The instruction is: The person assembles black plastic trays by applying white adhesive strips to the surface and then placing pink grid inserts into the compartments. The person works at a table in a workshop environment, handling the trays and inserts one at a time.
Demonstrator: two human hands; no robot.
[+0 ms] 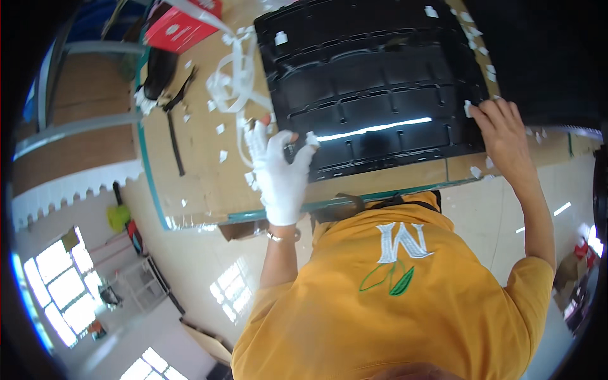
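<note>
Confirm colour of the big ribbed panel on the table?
Black, glossy, with a bright light streak across it: the ribbed panel, clearest in the head view.

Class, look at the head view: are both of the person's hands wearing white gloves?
No. Only the left hand wears a white glove; the right hand, on the black plastic panel, is bare.

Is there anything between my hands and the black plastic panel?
Nothing visible. The gloved left hand rests on the black plastic panel at its near-left edge, and the bare right hand touches its right edge beside a white sticker.
</note>
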